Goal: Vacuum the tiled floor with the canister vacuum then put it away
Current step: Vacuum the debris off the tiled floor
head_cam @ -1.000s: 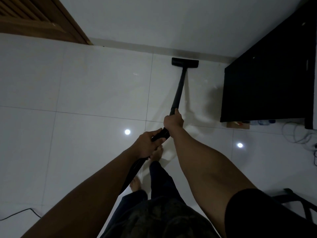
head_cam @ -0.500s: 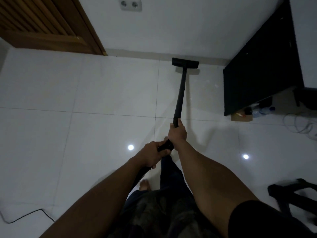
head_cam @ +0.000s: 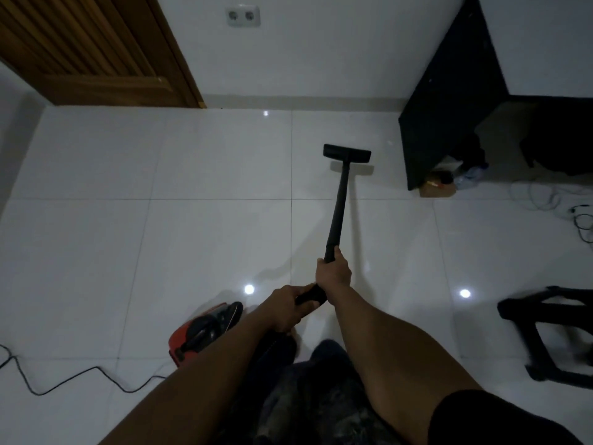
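A black vacuum wand (head_cam: 337, 208) slopes from my hands down to its flat black floor head (head_cam: 347, 153), which rests on the white tiled floor (head_cam: 205, 245) a tile short of the wall. My right hand (head_cam: 333, 273) grips the wand higher up. My left hand (head_cam: 285, 308) holds the handle end just behind it. The red and black canister (head_cam: 200, 334) lies on the floor at my lower left, partly hidden by my left arm. Its black power cord (head_cam: 70, 379) snakes off to the left edge.
A black cabinet (head_cam: 449, 117) stands against the wall at the right, with a small box and a bottle (head_cam: 468, 176) at its foot. Loose cables (head_cam: 545, 197) lie further right. A black stool (head_cam: 552, 335) stands at the lower right. A wooden door (head_cam: 96, 49) and a wall socket (head_cam: 243, 16) are ahead.
The floor head has been pulled back from the skirting toward me. The view has tilted down, and the red canister and its cord have come into sight.
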Available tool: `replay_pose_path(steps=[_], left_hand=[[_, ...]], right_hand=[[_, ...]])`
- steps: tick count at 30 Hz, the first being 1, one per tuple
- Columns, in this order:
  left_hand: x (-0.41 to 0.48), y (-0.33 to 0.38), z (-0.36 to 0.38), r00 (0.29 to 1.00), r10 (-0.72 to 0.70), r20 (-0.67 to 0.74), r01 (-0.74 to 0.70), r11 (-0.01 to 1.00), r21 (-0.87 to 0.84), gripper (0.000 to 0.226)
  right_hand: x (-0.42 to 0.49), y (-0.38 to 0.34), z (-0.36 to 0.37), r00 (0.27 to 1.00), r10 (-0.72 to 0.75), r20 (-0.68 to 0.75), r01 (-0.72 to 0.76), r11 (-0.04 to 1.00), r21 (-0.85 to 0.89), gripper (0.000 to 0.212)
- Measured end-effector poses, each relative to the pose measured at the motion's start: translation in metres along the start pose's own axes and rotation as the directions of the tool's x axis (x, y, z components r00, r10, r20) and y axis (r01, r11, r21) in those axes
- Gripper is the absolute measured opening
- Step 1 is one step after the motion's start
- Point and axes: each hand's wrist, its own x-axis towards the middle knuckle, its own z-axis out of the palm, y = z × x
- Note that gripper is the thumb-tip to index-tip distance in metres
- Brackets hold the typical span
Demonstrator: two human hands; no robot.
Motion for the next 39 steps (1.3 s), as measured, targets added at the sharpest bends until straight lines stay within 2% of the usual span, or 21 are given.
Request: replay_pose_path(steps=[6, 10, 13, 17, 25, 29, 34, 39], left_hand=[[-0.042, -0.022, 0.096, 1.000, 0.011, -0.024, -0.010, 1.000, 0.029, 0.049], [-0.044, -0.090, 0.185, 0.999, -0.033, -0.002, 0.033, 0.978, 0.204, 0.061], [-0.089, -0.086, 0.240, 0.998, -0.032, 0.047, 0.026, 0.993, 0.116, 0.057], [-0.166, -0.057, 0.282, 0.997, -0.019, 0.075, 0.019, 1.000, -0.008, 0.045], [-0.256, -0.096, 0.346, 0.983, -0.073, 0.170, 0.052, 0.991, 0.125, 0.051], [-0.294, -0.127, 0.377, 0.981, -0.062, 0.186, 0.044, 0.994, 0.102, 0.045], [-0.338, -0.174, 0.417, 0.976, -0.120, 0.179, 0.118, 0.993, 0.019, 0.047], [-0.353, -0.186, 0.434, 0.975, -0.117, 0.191, 0.098, 0.990, 0.104, 0.047]], right_hand=[[-0.054, 0.086, -0.031, 1.000, 0.016, 0.017, -0.016, 0.999, 0.037, 0.062], [-0.099, 0.162, -0.059, 1.000, -0.006, 0.030, 0.006, 1.000, -0.002, 0.063], [-0.132, 0.222, -0.076, 1.000, -0.003, 0.028, 0.003, 1.000, -0.028, 0.062], [-0.178, 0.280, -0.085, 0.999, 0.028, 0.026, -0.027, 0.999, -0.034, 0.062], [-0.267, 0.385, -0.068, 0.994, 0.099, 0.036, -0.100, 0.995, 0.029, 0.063], [-0.306, 0.431, -0.052, 0.986, 0.165, 0.023, -0.166, 0.983, 0.076, 0.063], [-0.347, 0.487, -0.030, 0.982, 0.180, 0.050, -0.182, 0.982, 0.056, 0.064], [-0.358, 0.517, -0.017, 0.975, 0.207, 0.074, -0.210, 0.977, 0.038, 0.061]])
